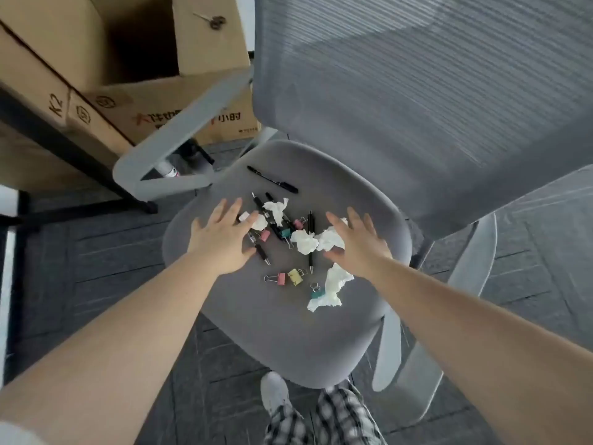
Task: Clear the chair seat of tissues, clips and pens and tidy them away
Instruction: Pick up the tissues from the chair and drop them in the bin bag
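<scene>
A grey chair seat (272, 332) carries a scatter of crumpled white tissues, black pens and coloured binder clips. One pen (272, 179) lies apart at the back. A large tissue (332, 289) lies at the front right, with a pink clip (278, 279) and a yellow clip (295, 276) beside it. My left hand (221, 239) hovers over the left of the pile with fingers spread, holding nothing. My right hand (356, 242) hovers over the right side, fingers spread, partly over a tissue (308, 241). Whether either hand touches the items is unclear.
The chair's mesh backrest (417, 101) rises behind the seat, with grey armrests at left (179, 133) and right (414, 374). Open cardboard boxes (128, 59) stand at the back left with scissors (213, 20) on a flap. My shoe (272, 393) is below the seat's front edge.
</scene>
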